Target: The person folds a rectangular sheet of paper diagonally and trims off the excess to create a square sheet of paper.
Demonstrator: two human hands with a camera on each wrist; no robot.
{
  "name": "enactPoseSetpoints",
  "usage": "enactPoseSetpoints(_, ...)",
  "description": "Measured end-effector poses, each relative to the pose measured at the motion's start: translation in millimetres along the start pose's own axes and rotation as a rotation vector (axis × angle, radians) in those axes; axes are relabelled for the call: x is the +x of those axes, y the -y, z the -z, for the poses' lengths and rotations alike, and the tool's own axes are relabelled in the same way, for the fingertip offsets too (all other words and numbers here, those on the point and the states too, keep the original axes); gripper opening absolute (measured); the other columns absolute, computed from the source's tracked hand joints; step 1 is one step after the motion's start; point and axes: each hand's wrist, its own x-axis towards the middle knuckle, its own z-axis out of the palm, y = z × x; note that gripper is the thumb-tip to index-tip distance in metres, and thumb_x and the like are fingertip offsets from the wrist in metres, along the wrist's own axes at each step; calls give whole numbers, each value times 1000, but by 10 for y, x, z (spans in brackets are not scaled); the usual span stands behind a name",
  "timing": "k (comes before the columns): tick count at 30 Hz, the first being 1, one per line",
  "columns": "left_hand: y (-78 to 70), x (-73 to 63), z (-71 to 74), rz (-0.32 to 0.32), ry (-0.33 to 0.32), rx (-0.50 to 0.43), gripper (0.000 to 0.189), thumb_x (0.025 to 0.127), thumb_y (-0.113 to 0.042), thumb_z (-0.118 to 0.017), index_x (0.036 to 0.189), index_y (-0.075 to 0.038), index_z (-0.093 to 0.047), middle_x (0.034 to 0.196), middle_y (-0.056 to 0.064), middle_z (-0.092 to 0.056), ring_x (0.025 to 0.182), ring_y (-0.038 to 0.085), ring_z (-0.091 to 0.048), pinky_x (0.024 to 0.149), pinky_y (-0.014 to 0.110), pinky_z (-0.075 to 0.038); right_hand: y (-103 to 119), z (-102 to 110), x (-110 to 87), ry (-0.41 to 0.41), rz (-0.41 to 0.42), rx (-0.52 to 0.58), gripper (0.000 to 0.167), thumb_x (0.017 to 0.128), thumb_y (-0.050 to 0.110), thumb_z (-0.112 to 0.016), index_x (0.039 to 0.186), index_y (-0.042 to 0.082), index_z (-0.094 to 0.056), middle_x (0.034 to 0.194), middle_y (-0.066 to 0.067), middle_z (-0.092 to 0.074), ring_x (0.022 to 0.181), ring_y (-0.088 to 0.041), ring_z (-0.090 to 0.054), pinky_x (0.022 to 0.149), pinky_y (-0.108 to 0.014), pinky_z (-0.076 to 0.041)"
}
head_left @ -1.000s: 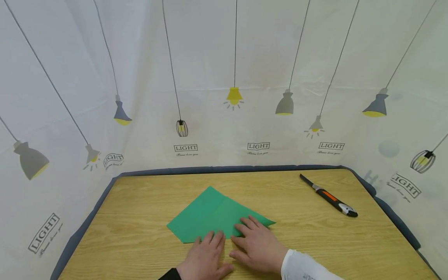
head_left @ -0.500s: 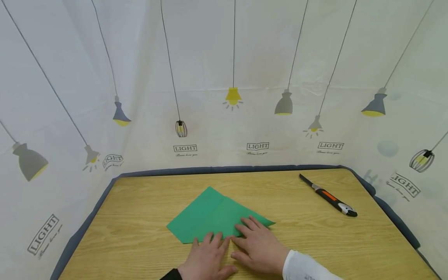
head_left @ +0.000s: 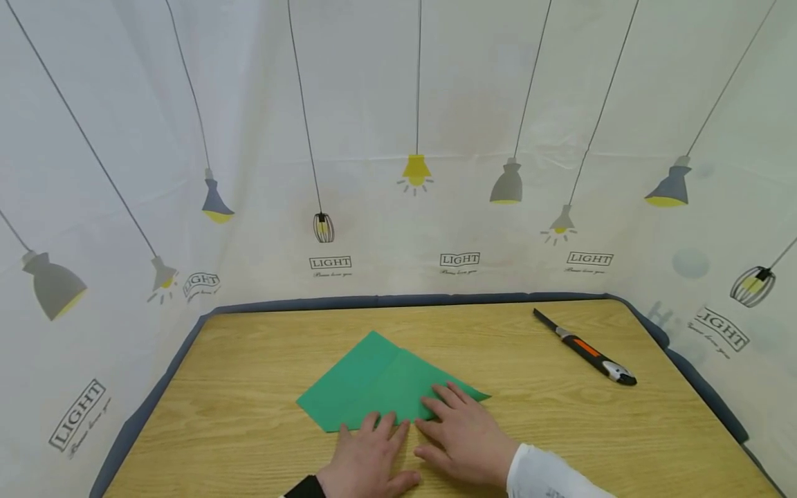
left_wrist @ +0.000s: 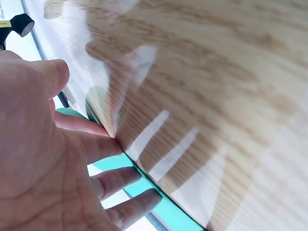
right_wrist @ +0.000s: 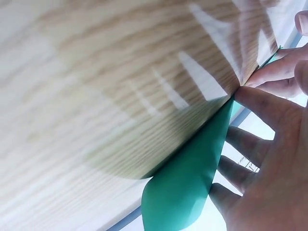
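Observation:
A sheet of green paper [head_left: 367, 384], folded over along a slanting line, lies on the wooden table [head_left: 249, 360]. My left hand [head_left: 367, 456] rests at its near edge, fingers spread and fingertips on the paper. To the right, my right hand [head_left: 467, 436] presses its spread fingers onto the paper's right part, covering some of it. The two index fingertips nearly meet at the near edge. In the right wrist view a curved flap of the green paper [right_wrist: 178, 187] stands up off the tabletop beside the fingers.
A black utility knife [head_left: 588, 353] with an orange inset lies at the table's back right. A white curtain [head_left: 373, 104] printed with hanging lamps surrounds the table, whose rim carries a dark blue edging [head_left: 373, 302].
My left hand has shifted slightly, its index finger moving right along the paper's near edge toward the right hand. The right hand has slid a little to the right. The paper stays in place.

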Motion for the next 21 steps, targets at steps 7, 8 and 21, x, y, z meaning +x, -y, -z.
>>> enactPoseSetpoints(7,-3,-2,11,-1,1,19,83,85,-81,-39,149,-29,-41,150,2,-44,135,31,-43,86,71,-45,-68,-2,-55,24,-38,11,52,100,59,-37,132,28,-63,146,-4,-51,142,-34,-37,117,-56,-26)
enactPoseSetpoints(8,-3,-2,11,-1,2,21,83,85,-81,-39,149,-29,-41,150,2,-44,135,31,-43,86,71,-45,-79,0,-67,26,-41,14,52,100,59,-37,132,28,-63,146,-4,-51,142,-34,-37,117,-56,-27)
enactPoseSetpoints(21,10,6,16,-9,15,18,83,85,-81,-40,150,-29,-40,151,2,-43,135,30,-44,85,70,-47,-214,4,-242,11,-82,12,51,99,59,-39,129,26,-65,146,-4,-51,143,-34,-35,117,-57,-25)
